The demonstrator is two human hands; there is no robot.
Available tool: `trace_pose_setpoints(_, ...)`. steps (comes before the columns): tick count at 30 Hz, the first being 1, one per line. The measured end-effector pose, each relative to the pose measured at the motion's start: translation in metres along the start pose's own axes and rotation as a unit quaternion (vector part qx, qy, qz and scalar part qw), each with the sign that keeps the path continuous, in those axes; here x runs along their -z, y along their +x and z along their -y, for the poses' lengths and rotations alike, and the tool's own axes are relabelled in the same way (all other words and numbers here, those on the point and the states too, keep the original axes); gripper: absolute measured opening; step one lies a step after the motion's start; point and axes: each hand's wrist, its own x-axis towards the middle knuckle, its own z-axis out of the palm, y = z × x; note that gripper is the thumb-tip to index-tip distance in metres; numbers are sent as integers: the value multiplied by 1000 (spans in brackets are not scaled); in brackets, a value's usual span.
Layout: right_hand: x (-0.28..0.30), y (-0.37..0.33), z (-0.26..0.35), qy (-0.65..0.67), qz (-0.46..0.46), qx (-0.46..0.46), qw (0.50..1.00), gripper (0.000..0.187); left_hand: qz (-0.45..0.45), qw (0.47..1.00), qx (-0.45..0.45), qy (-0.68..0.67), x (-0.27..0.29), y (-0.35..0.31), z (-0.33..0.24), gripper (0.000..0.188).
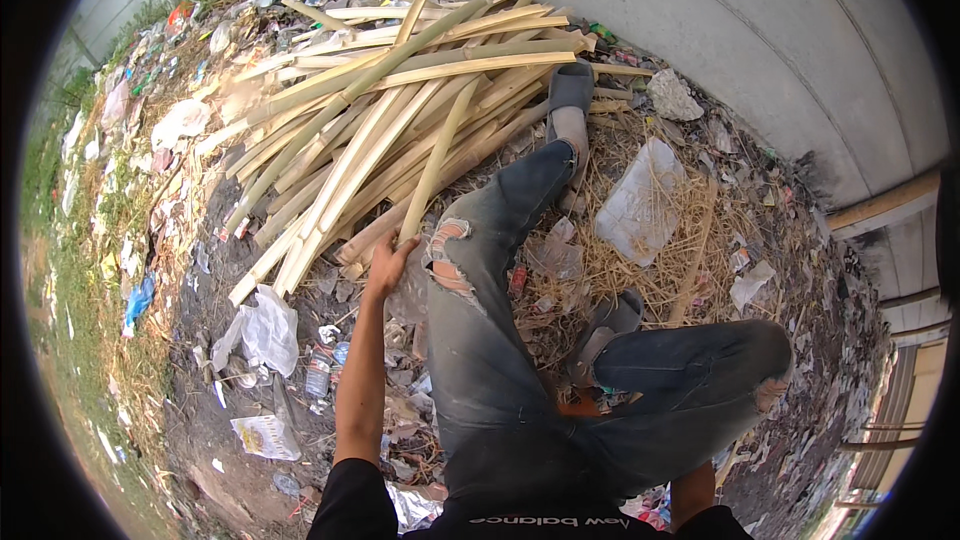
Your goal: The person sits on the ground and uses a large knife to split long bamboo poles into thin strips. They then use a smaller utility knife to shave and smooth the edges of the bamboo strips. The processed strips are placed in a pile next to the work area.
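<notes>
My left hand [390, 262] is closed round the near end of a split bamboo strip [442, 155]. The strip slants up and away from the hand, its far part lying over a heap of bamboo strips [365, 140]. The heap spreads over the ground ahead and to the left, pale inner faces mixed with green-brown outer skin. Of my right arm only a short piece of forearm [693, 492] shows at the lower edge; the hand itself is hidden behind my bent right leg.
My left leg [490, 340] stretches forward, its sandal [570, 90] against the heap. Straw-like shavings [690, 230] and a white plastic sheet [640, 202] lie to the right. Litter surrounds me, including a plastic bag [268, 330]. A grey wall [720, 30] bounds the far and right sides.
</notes>
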Motion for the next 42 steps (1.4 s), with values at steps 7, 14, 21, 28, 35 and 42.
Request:
trace_pose_setpoints(7, 36, 3, 12, 18, -2, 26, 1000, 26, 99, 928, 195, -303, 52, -56, -44, 64)
trace_pose_setpoints(14, 130, 54, 28, 65, -90, 41, 993, 26, -46, 916, 37, 397, 65, -104, 63, 62)
trace_pose_setpoints(21, 244, 102, -52, -24, -146, 108, 983, 26, -164, 904, 107, 379, 68, -228, 136, 55)
trace_pose_setpoints(28, 289, 131, 47, 111, -409, 202, 883, 25, -229, 917, -36, 325, 47, -124, 75, 62)
trace_pose_setpoints(35, 126, 72, 195, 149, -29, 153, 977, 21, -251, 901, 29, 352, -17, 31, 75, 73)
trace_pose_setpoints(42, -28, 57, 165, -274, 371, 280, 842, 26, -182, 902, -83, 381, -11, 10, 72, 65)
